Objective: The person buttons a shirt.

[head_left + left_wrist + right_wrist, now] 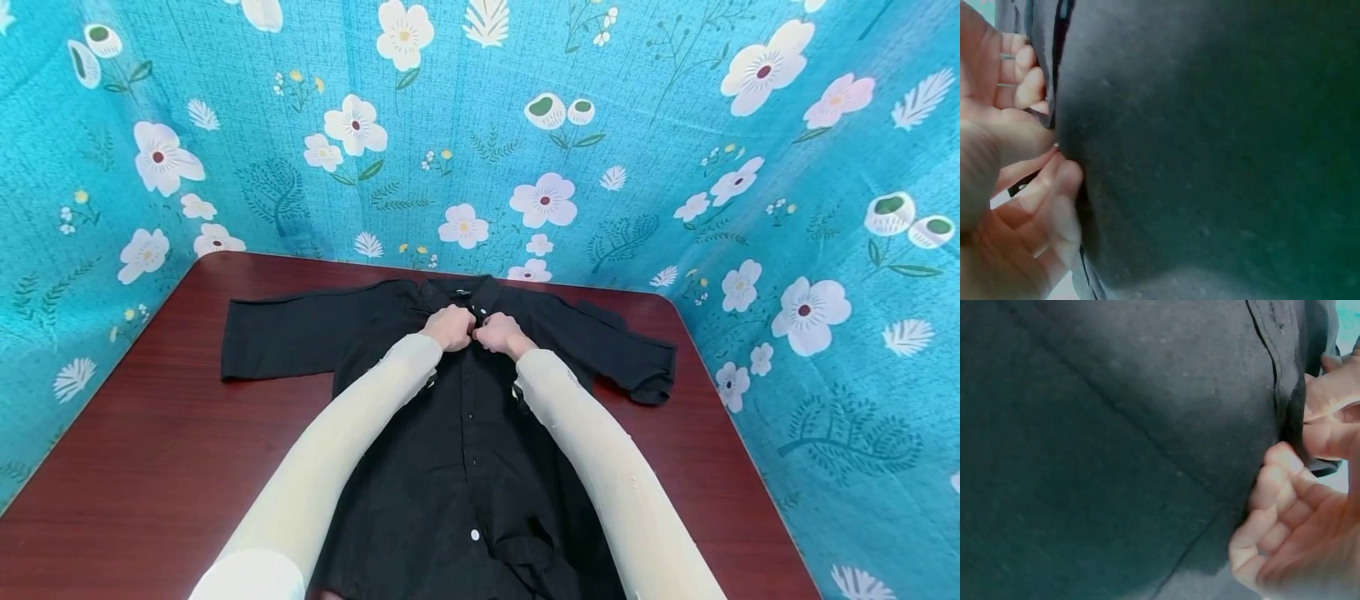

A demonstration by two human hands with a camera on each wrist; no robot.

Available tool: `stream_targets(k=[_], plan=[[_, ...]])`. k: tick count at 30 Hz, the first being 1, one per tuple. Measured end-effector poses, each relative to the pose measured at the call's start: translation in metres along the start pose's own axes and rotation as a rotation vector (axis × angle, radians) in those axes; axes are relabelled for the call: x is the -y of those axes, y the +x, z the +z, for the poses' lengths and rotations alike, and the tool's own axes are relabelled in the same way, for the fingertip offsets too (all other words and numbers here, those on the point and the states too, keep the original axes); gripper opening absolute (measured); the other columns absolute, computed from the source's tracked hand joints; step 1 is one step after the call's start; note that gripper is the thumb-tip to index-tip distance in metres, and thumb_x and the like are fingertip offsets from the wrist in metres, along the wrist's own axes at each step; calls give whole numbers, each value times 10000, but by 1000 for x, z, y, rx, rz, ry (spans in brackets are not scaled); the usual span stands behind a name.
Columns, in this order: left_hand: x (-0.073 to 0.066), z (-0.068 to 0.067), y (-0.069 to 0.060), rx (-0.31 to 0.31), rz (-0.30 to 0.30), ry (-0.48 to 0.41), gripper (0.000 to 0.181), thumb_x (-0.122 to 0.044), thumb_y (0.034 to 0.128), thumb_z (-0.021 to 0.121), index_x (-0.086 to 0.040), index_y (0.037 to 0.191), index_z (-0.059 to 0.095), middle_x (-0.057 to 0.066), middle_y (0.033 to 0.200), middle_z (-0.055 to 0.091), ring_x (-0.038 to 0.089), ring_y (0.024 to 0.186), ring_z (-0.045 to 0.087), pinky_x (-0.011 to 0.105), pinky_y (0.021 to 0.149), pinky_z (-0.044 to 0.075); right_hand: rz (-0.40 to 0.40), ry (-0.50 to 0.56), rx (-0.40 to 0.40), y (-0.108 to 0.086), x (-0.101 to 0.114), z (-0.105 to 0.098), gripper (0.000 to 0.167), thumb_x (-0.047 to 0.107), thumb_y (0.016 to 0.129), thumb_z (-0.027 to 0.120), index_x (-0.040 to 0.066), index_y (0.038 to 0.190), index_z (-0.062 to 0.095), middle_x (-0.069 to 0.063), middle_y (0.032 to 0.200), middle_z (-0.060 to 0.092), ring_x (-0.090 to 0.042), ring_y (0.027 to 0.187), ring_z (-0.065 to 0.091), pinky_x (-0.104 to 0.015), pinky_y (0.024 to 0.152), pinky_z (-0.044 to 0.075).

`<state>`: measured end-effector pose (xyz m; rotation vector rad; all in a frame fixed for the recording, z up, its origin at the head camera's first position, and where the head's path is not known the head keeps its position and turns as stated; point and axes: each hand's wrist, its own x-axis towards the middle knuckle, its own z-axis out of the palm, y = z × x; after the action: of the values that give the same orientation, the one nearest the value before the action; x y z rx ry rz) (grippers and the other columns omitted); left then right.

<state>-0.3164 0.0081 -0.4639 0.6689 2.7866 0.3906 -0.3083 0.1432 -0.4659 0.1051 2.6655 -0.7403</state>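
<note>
Recorder: Shirt [435,450], position?

Me: Black, lying front side up along the middle of the counter [112,467], collar [461,290] toward the far edge. Left-side sleeve [288,333] runs straight out; right-side sleeve [607,346] slants toward me, its end bunched.

Recorder: State of each hand?

Me: My left hand [450,327] pinches cloth at the front strip, just below the collar. My right hand [501,335] is close beside it, fingers curled in and gripping cloth at the same strip. Whether a button sits between the fingertips, I cannot tell; the wrist views are blurred there.

Recorder: Buttons?

Me: One white button [475,535] shows low on the front. Small pale spots show near the collar, just above my hands.

Recorder: Surroundings?

Me: Counter is dark red-brown with rounded far corners. Blue flowered curtain [450,158] hangs behind it and along both sides. Cream sleeves [352,450] cover my forearms.
</note>
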Motion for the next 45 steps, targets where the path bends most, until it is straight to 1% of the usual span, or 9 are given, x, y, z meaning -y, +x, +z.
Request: stream_targets(k=[3, 7, 12, 18, 24, 27, 31, 35, 45], plan=[[-1, -1, 0, 18, -7, 7, 130, -91, 906, 577, -141, 800, 632, 30, 762, 582, 207, 701, 551, 316, 655, 413, -58, 99, 27, -2, -3, -1, 264, 204, 889, 526, 108, 645, 557, -26, 625, 535, -197, 588, 504, -288, 605, 390], [-1, 1, 1, 18, -4, -3, 133, -104, 922, 570, -136, 802, 619, 9, 788, 577, 188, 730, 546, 312, 699, 418, -65, 184, 65, -4, -4, -3, 262, 200, 916, 495, 69, 702, 572, -39, 670, 535, -206, 632, 503, -292, 654, 383], [2, 4, 2, 3, -28, -67, 133, -111, 922, 567, -119, 804, 628, 19, 807, 596, 194, 729, 559, 310, 706, 436, -66, 162, 70, -4, -3, -1, 259, 233, 925, 516, 70, 775, 651, -6, 656, 532, -166, 607, 482, -263, 620, 378], [4, 4, 1, -17, -68, -123, 135, -117, 897, 596, -126, 767, 631, -3, 767, 591, 178, 695, 551, 295, 691, 438, -80, 149, 70, -1, -6, 1, 237, 159, 844, 618, 95, 622, 565, 19, 576, 455, -162, 575, 426, -255, 596, 345], [6, 4, 1, 46, -171, -313, 292, -87, 887, 540, -131, 612, 453, -3, 566, 404, 163, 515, 381, 271, 539, 321, -89, 224, 98, 0, -8, 2, 139, 119, 878, 604, 20, 872, 701, -62, 838, 687, -184, 817, 603, -240, 702, 412], [8, 4, 0, 71, -226, -434, 248, -85, 886, 540, -127, 643, 511, 1, 594, 465, 162, 528, 398, 271, 532, 329, -88, 262, 109, 0, -7, 4, 168, 98, 882, 610, -12, 971, 701, -121, 959, 708, -205, 947, 633, -228, 733, 417], [13, 5, 0, 76, -262, -588, 108, -92, 877, 560, -92, 811, 645, 30, 756, 590, 174, 650, 498, 272, 597, 375, -83, 281, 101, 2, -8, 7, 118, 110, 885, 622, 20, 872, 697, -112, 938, 714, -210, 952, 636, -217, 704, 413], [16, 7, 0, 81, -258, -691, 144, -69, 879, 547, -62, 940, 677, 31, 841, 604, 166, 756, 534, 259, 680, 401, -84, 302, 99, 2, -8, 7, 173, 125, 891, 620, 57, 735, 654, -103, 893, 716, -207, 895, 631, -224, 675, 420], [13, 4, -6, 63, -216, -690, 176, -30, 884, 506, -47, 926, 676, 13, 786, 588, 156, 770, 551, 243, 712, 418, -90, 380, 122, -1, -9, 3, 375, 87, 885, 632, 115, 580, 416, -109, 894, 717, -185, 862, 661, -231, 614, 360]])
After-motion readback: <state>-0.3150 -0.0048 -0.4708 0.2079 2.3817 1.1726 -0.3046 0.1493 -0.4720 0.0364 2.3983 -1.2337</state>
